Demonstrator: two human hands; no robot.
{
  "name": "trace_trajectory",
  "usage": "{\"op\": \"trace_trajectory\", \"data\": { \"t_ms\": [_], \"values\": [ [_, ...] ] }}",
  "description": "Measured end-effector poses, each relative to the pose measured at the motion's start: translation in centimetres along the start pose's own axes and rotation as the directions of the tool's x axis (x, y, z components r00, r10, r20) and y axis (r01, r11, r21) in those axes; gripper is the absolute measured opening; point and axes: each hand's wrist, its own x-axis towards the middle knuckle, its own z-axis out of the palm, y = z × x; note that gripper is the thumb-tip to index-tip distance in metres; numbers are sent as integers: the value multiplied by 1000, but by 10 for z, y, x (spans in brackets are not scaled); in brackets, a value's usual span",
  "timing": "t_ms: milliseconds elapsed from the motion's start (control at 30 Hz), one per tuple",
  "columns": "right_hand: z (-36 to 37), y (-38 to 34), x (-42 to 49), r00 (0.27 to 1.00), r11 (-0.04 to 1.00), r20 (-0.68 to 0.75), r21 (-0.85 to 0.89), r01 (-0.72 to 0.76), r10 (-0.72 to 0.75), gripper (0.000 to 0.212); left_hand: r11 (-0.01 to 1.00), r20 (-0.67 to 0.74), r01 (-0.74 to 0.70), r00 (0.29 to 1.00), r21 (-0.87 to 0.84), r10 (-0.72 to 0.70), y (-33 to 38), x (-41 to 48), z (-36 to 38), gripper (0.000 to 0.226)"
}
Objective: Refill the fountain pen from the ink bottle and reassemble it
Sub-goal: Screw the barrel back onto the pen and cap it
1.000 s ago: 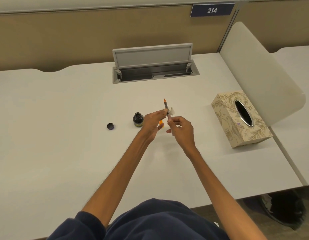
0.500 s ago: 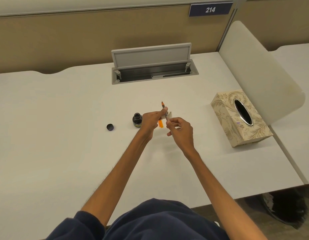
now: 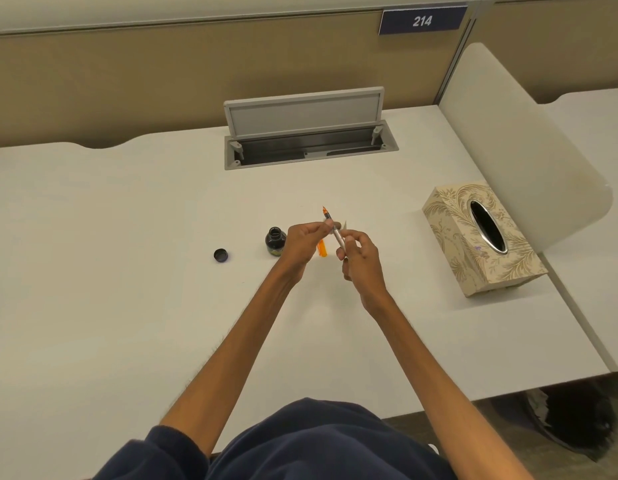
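Beside bottle [image 3: 275,241] (uncapped): pen [image 3: 336,235] in left hand [image 3: 302,245]; right hand [image 3: 361,261]

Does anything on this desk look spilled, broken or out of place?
No spill or damage shows. The ink bottle stands upright but open, its cap lying apart to its left. The left hand and right hand pinch the pen, whose orange barrel is off, showing between them. That fits a refill.

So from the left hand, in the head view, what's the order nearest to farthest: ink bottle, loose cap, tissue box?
1. Ink bottle: right beside the left hand, on its left.
2. Cap: farther left on the desk.
3. Tissue box: far right, beyond the right hand.
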Motion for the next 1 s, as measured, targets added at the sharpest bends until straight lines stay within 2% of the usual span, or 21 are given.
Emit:
{"op": "trace_trajectory", "data": {
  "t_ms": [133,333,600,867,1000],
  "values": [
    [-2,-7,-4,998,994,38,93,-62,59,27,1000,10,1,1000,-3,-1,0,-1,1,30],
    [-5,-6,-5,998,995,39,87,-43,40,16,1000,29,-13,999,8,13,1,-1,2,30],
    [-7,-6,-8,994,993,86,96,-75,67,40,999,36,-31,999,19,31,1,-4,3,30],
    [-6,-5,-8,998,995,34,85,-48,45,20,999,15,-42,999,2,42,1,-1,1,30],
    [-5,-4,-9,997,994,52,91,-59,55,32,999,12,-41,999,4,41,1,-2,1,31]
  ]
}}
